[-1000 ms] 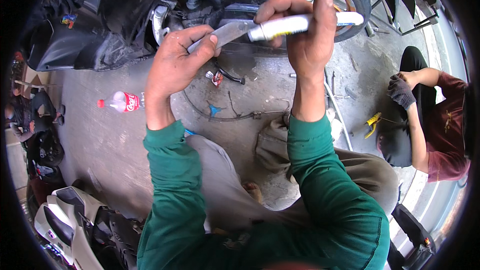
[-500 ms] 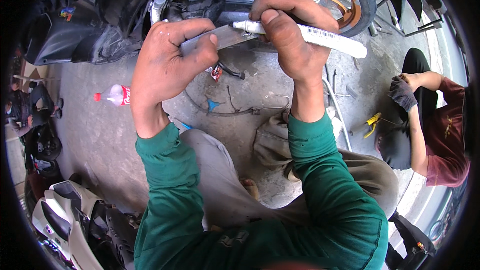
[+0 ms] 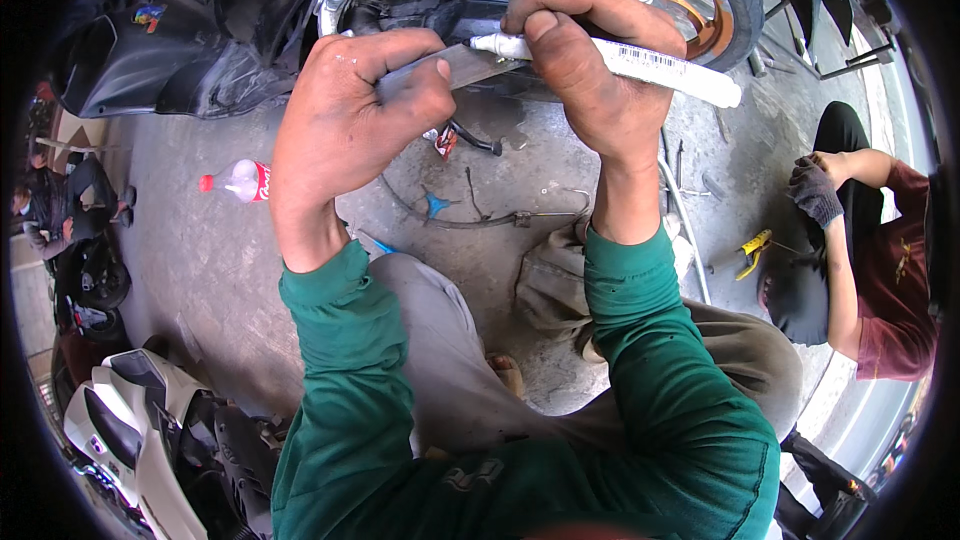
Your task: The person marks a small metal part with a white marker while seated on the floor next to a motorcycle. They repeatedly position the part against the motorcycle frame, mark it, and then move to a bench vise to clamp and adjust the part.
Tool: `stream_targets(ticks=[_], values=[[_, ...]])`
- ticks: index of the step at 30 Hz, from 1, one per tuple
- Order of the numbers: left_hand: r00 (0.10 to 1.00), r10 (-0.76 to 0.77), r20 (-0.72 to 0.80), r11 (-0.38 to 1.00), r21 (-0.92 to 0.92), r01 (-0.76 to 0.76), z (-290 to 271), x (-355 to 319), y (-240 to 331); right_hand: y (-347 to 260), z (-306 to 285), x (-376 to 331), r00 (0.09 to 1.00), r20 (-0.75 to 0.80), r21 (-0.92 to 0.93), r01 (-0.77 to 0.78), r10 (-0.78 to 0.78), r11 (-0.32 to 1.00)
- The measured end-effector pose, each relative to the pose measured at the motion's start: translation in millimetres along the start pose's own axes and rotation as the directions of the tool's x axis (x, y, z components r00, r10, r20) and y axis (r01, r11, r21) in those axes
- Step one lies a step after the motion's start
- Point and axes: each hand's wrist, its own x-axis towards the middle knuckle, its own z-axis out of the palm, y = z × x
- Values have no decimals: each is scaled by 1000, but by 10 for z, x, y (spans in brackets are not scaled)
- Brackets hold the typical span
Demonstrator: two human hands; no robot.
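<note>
White marker pen (image 3: 665,70): in R hand (image 3: 605,110), tilted, tip at upper edge of flat grey bar (image 3: 482,66); can't tell if touching.
R hand: closed round pen.
L hand (image 3: 350,110): gripping bar btwn thumb & fingers.
Floor (image 3: 200,270): clear bottle (image 3: 240,181) w/ red cap twd L edge, part hidden; yellow-handled tool (image 3: 756,251) nr R edge, by seated co-worker (image 3: 895,270).
Wheel (image 3: 742,15): orange rim, behind R hand.

The stained grey concrete floor (image 3: 200,280) lies in diffuse light and meets a pale strip (image 3: 828,388) at the right.
</note>
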Motion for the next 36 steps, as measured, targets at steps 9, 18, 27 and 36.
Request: stream_targets(ticks=[9, 18, 27, 36], values=[[1000, -6, -7, 1000, 27, 6, -15, -17, 12, -3, 36, -8, 992, -64, 120, -101, 110, 988], [1000, -4, -3, 1000, 23, 4, -4, 17, 8, -13, 21, -17, 986, -27, 164, -156, 162, 974], [1000, -19, -22, 999, 35, 20, 6, 31, -1, 83, -39, 25, 985, 141, 69, -109, 98, 992], [998, -53, -29, 998, 20, 54, -4, 19, -12, 93, 55, -19, 992, 52, 112, -124, 119, 986]])
